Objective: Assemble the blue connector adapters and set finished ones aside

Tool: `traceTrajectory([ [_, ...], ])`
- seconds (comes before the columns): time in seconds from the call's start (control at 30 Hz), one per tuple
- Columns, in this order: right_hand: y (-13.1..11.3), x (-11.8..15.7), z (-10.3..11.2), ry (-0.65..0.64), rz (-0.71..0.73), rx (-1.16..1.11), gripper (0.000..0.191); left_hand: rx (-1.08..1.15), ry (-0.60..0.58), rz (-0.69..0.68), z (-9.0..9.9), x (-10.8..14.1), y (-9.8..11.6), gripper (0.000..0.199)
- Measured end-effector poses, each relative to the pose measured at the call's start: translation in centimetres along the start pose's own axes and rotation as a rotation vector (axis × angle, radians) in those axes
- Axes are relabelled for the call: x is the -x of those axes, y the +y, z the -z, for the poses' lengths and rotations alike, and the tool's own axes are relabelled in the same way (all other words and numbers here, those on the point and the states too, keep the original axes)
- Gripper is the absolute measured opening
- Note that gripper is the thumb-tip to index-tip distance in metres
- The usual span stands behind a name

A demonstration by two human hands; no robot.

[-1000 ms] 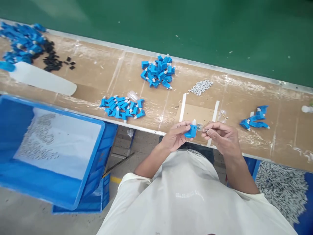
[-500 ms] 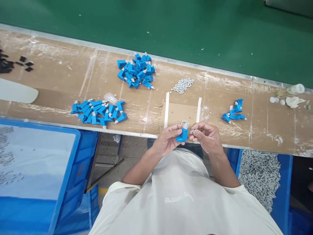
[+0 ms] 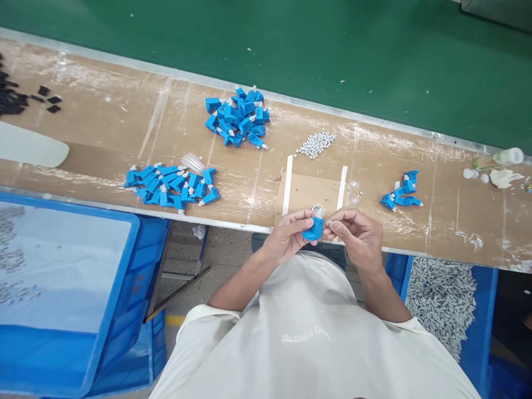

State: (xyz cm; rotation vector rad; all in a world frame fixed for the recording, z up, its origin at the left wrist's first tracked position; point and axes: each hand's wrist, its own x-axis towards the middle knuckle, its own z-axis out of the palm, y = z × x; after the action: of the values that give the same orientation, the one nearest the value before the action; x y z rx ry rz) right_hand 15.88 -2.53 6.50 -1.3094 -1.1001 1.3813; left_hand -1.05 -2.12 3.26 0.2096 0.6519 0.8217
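My left hand (image 3: 290,235) grips a blue plastic part (image 3: 314,228) with a whitish piece at its top, over the near edge of the bench. Close on its right, my right hand (image 3: 356,235) pinches a small grey piece (image 3: 330,223) between thumb and fingertips. A cardboard sheet (image 3: 311,188) with white tape strips lies just beyond both hands, and a small round cup (image 3: 318,208) shows partly behind the blue part. Farther back is a heap of small grey pieces (image 3: 316,145).
Piles of blue parts lie at the back (image 3: 239,117), at the left (image 3: 172,185) and in a small group at the right (image 3: 402,191). A clear plastic scoop-like piece (image 3: 193,162) touches the left pile. Blue crates (image 3: 133,266) stand below the bench; a right-hand one holds grey pieces (image 3: 443,302).
The view has shifted slightly, so the bench items sit a little farther right. Both hands stay close together with the same pieces; the right hand has turned slightly and moved a little away.
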Motion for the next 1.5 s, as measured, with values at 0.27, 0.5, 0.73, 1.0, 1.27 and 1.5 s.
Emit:
traceTrajectory([
  [0.27, -0.4, 0.0, 0.5, -0.053, 0.121, 0.121, 0.022, 0.125, 0.019, 0.224, -0.2, 0.2, 1.0, 0.014],
  [0.5, -1.0, -1.0, 1.7, -0.263, 0.477, 0.434, 0.009, 0.209, 0.022, 0.374, -0.5, 0.3, 1.8, 0.011],
  [0.73, -0.8, -1.6, 1.9, -0.328, 0.418, 0.301, 0.009, 0.206, 0.035, 0.368, -0.6, 0.5, 1.9, 0.008],
  [1.0, -0.8, -1.6, 1.8, -0.312, 0.401, 0.317, 0.011, 0.191, 0.036, 0.354, -0.5, 0.6, 1.8, 0.012],
  [1.27, -1.8, -2.3, 2.4, -0.407, 0.624, 0.629, 0.013, 0.146, 0.053, 0.36, -0.1, 0.3, 1.6, 0.015],
  [1.5, -2.6, -2.7, 2.8, -0.532, 0.692, 0.816, 0.018, 0.156, 0.057, 0.379, 0.5, 0.1, 1.2, 0.015],
])
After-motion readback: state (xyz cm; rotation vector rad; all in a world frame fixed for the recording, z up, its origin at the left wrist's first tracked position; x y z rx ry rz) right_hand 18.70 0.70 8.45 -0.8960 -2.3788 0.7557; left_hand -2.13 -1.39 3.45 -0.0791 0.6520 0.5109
